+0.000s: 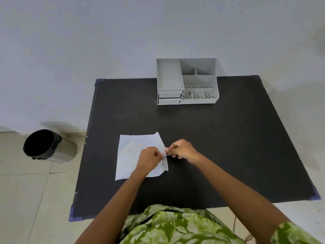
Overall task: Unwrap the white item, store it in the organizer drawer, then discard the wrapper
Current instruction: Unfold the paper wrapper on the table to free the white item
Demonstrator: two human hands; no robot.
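A white paper wrapper (131,154) lies spread flat on the black table (219,138), with its right edge lifted. My left hand (149,158) rests on the wrapper and pinches a small item (165,155) at that edge. My right hand (182,149) meets it from the right and pinches the same spot. The item is mostly hidden by my fingers. A grey organizer (187,81) stands at the table's far edge, with two shut drawers (169,97) at its lower left.
A metal bin (49,147) with a black liner stands on the tiled floor to the left of the table. A wall rises right behind the organizer. My green patterned clothing is at the table's near edge.
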